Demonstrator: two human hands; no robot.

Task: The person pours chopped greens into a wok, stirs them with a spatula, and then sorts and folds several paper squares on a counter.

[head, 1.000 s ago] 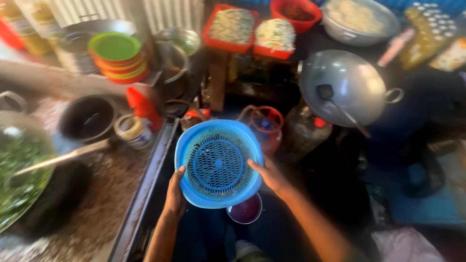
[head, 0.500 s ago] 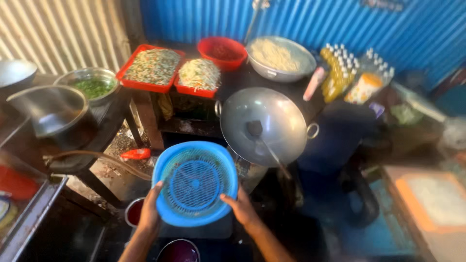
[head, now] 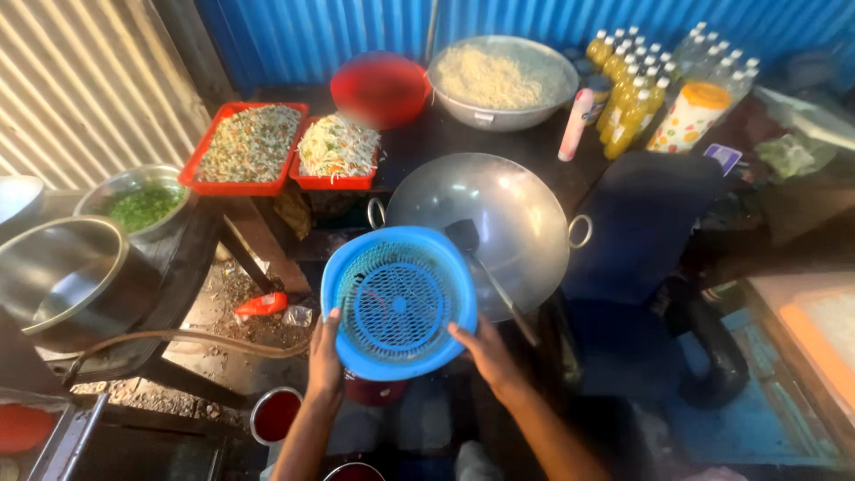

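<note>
Head view, looking down. A round blue plastic colander (head: 398,303) with a perforated base is held in the air by both hands, tilted so that its inside faces the camera. The left hand (head: 326,352) has its grip clenched on the lower left rim, thumb over the edge; the right hand (head: 483,349) has its grip clenched on the lower right rim. The colander hangs in front of a large metal wok (head: 499,214), overlapping the wok's left edge; a dark ladle (head: 481,267) lies inside the wok, handle pointing to the lower right. On the dark tabletop (head: 427,138) behind the wok stand two red trays, one with chopped mixed vegetables (head: 249,142) and one with shredded cabbage (head: 337,147), a red bowl (head: 380,87), a wide metal basin of noodles (head: 503,78), and a cluster of yellow bottles (head: 628,98). At far left sit a large steel pot (head: 67,281) and a bowl of green herbs (head: 138,200).
</note>
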